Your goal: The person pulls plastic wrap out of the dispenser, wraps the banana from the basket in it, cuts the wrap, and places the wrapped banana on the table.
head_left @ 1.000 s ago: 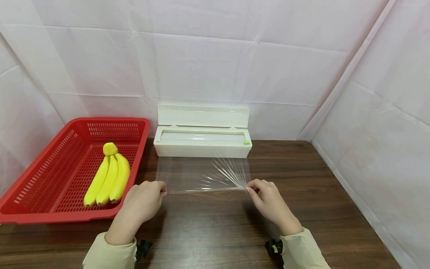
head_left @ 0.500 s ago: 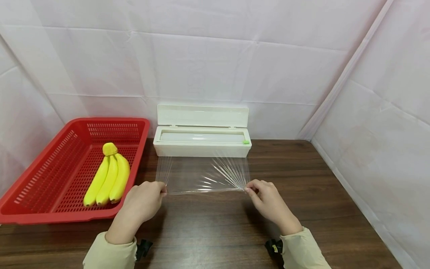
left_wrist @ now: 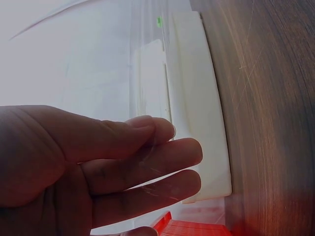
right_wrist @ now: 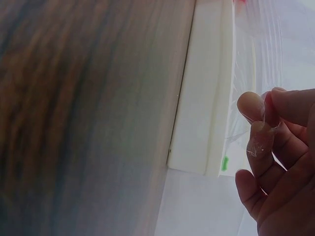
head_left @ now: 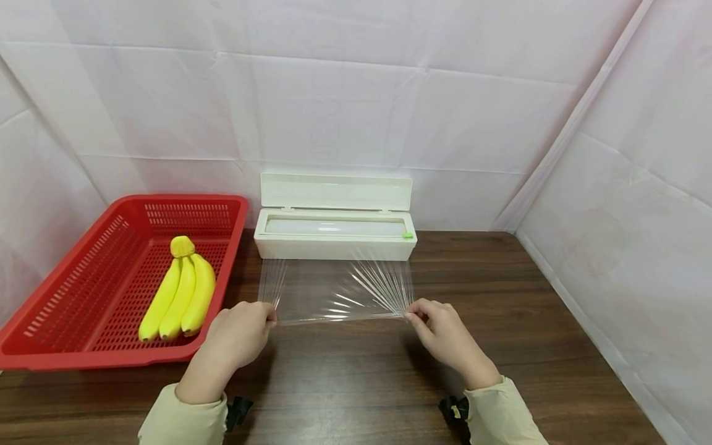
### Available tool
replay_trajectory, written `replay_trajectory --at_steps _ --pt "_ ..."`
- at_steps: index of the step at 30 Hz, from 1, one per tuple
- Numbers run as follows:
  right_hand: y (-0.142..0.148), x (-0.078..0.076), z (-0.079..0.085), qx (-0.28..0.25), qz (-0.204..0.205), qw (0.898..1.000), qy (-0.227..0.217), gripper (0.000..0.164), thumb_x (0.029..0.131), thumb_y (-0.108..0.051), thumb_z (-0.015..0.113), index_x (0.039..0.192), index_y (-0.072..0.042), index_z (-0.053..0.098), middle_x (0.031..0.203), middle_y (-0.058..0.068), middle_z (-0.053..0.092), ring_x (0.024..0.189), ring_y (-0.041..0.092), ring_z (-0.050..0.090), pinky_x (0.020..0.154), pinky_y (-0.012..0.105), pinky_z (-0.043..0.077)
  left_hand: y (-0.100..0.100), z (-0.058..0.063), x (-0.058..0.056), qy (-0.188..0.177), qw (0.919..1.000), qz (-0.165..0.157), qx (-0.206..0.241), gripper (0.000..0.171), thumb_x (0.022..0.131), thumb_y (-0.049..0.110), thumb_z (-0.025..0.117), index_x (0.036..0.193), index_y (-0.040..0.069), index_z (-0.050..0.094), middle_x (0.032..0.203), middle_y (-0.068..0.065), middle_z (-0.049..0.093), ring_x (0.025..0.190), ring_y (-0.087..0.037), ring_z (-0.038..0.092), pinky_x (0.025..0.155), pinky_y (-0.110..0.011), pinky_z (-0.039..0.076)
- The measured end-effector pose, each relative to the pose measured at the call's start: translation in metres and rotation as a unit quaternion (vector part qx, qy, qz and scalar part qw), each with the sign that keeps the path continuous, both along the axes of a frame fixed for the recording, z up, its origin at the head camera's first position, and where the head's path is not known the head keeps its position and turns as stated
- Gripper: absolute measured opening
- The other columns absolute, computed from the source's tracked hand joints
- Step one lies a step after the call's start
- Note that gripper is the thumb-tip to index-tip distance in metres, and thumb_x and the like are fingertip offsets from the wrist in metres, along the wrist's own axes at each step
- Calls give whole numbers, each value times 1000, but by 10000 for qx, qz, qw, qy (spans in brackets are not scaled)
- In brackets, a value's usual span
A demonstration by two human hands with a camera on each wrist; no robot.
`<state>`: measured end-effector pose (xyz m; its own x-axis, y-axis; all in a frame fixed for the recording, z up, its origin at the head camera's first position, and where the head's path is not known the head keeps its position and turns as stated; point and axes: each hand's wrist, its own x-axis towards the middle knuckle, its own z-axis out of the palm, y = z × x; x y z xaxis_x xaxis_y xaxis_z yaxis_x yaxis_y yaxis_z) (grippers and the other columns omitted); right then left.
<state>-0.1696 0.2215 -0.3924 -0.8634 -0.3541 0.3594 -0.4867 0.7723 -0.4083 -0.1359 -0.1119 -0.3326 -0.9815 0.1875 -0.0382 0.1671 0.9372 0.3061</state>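
Observation:
A sheet of clear plastic wrap (head_left: 317, 293) stretches from a white wrap dispenser box (head_left: 334, 249) toward me, its lid (head_left: 336, 191) standing raised at the back. My left hand (head_left: 239, 334) pinches the sheet's near left corner between thumb and forefinger. At the near right corner, my right hand (head_left: 442, 330) pinches the film, and creases fan out from its fingertips. A roll (head_left: 334, 227) shows inside the box. In the left wrist view, the thumb (left_wrist: 113, 137) meets the forefinger. A bit of film clings across the curled fingers (right_wrist: 260, 145) in the right wrist view.
On the left stands a red plastic basket (head_left: 236, 228) with a bunch of yellow bananas (head_left: 180, 296) in it. A small green slider (head_left: 408, 235) sits at the box's right end. White cloth walls (head_left: 334, 117) enclose the brown wooden table (head_left: 345, 383).
Both hands stay nearly still on the film. Its near edge sags slightly lower, and the shine and creases on it have shifted a little.

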Motion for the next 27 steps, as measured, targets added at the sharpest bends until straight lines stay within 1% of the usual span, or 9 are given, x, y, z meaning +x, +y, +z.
replay_trajectory --at_steps 7,10,15,23,27 --pt "0 -1 -1 -3 72 10000 65 5 87 -9 66 84 -14 65 64 -16 48 59 -2 39 71 30 37 -1 -2 0 3 10000 -16 2 4 85 15 67 86 12 70 77 -4 67 61 -15 53 54 -33 44" --pt "0 -1 -2 -47 129 9999 77 5 86 -9 66 83 -13 65 63 -15 47 58 -2 38 66 26 37 -1 -3 0 -30 10000 -5 9 5 85 16 67 87 12 70 78 -4 68 61 -15 54 55 -34 45" --pt "0 -1 -2 -142 198 9997 -80 4 87 -9 65 84 -12 65 64 -14 48 57 -2 39 55 19 37 -1 -4 -2 -61 10000 4 31 5 85 16 68 86 12 70 79 -4 68 62 -15 54 56 -34 46" --pt "0 -1 -2 -160 225 9992 -285 4 88 -9 64 84 -11 65 64 -14 49 56 -1 39 53 19 37 -1 -4 -1 -62 10000 18 54 4 85 16 67 84 12 70 78 -4 67 63 -16 55 56 -35 46" --pt "0 -1 -2 -143 227 9987 -434 4 88 -9 63 84 -11 65 65 -13 49 56 -1 39 53 19 38 -1 -5 -2 -114 9999 30 53 4 85 16 67 84 12 70 77 -4 67 62 -16 53 56 -35 45"
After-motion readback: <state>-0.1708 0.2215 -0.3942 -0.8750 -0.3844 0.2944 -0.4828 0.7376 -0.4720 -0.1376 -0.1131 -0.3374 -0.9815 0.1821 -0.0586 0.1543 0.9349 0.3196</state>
